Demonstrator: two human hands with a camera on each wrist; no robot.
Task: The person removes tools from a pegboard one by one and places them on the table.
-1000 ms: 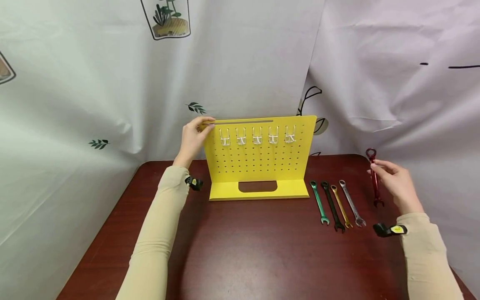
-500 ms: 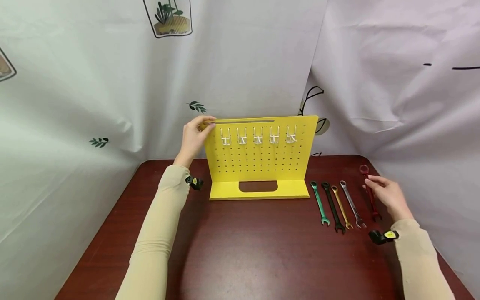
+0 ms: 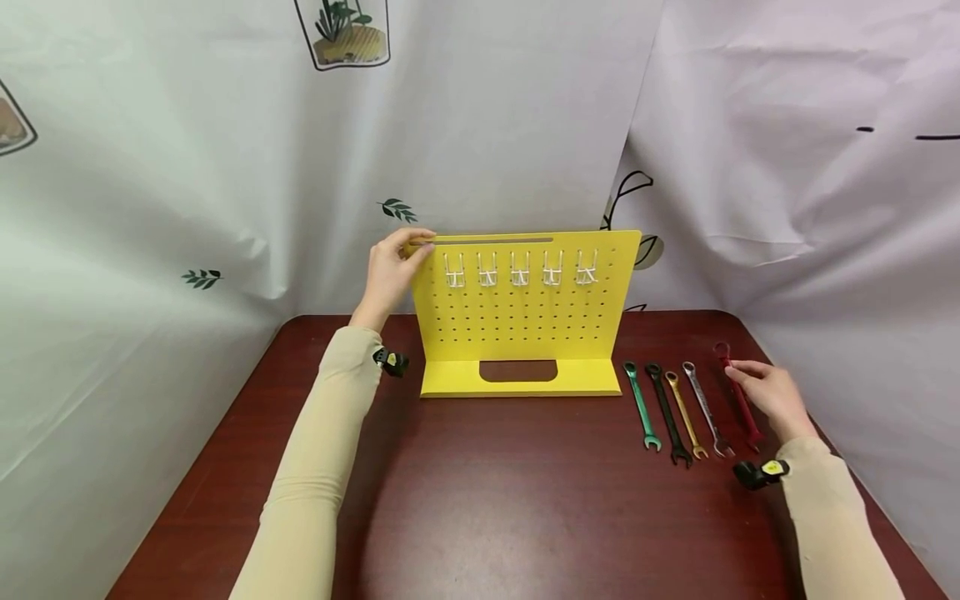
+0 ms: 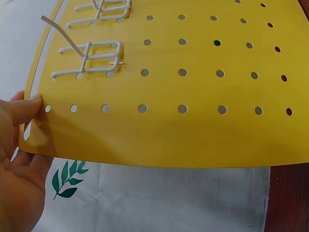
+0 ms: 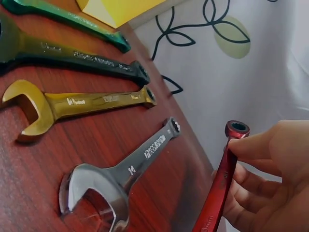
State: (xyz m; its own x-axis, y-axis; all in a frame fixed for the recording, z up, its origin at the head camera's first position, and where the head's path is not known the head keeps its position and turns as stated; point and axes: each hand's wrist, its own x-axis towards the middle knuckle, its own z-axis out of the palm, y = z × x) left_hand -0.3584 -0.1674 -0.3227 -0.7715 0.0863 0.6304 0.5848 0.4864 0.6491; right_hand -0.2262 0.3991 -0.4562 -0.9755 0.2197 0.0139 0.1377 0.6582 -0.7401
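Note:
A yellow pegboard (image 3: 517, 312) stands upright on its base at the back of the table, with a row of several white wire hooks (image 3: 520, 271) near its top. My left hand (image 3: 388, 271) pinches its upper left corner, thumb in front and fingers behind in the left wrist view. At the right, my right hand (image 3: 772, 396) pinches a red combination wrench (image 5: 219, 188) just below its ring end, close over the tabletop. Left of it lie a silver wrench (image 3: 707, 408), a gold wrench (image 3: 686, 414), a black wrench (image 3: 669, 414) and a green wrench (image 3: 642, 406), side by side.
The dark red wooden table (image 3: 510, 500) reaches toward me, its back edge just behind the pegboard. A white printed cloth (image 3: 510, 117) hangs behind and along both sides. Small black cameras sit on both wrists.
My right hand has moved left and down with the red wrench, bringing it beside the silver one. The left hand keeps its hold on the pegboard corner. The head view has shifted slightly.

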